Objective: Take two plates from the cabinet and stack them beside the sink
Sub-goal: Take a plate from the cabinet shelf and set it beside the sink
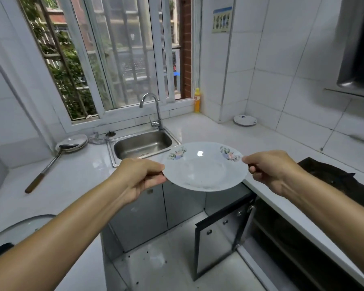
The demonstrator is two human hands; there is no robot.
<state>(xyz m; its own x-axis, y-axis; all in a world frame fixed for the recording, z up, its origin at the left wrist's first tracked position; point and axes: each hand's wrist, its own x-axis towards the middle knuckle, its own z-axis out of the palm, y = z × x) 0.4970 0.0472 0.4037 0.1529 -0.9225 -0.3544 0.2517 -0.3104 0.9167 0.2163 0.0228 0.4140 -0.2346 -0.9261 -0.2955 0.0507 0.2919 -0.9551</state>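
Observation:
A white plate with flower prints (205, 166) hangs level in the air, in front of the steel sink (143, 144) and over the counter's inner corner. My left hand (139, 175) grips its left rim. On the opposite rim, my right hand (269, 169) pinches it. Below, the lower cabinet (282, 238) stands with its dark-framed door (219, 234) swung open; its inside is dark. Another white plate with blue marks (245, 120) lies on the counter in the far right corner.
A faucet (153, 110) rises behind the sink. Left of the sink lie stacked dishes with a long-handled ladle (51, 162). A glass pot lid (15, 234) is at the near left. A yellow bottle (197, 100) stands on the sill. A black stove (340, 181) and range hood (357, 45) are at right.

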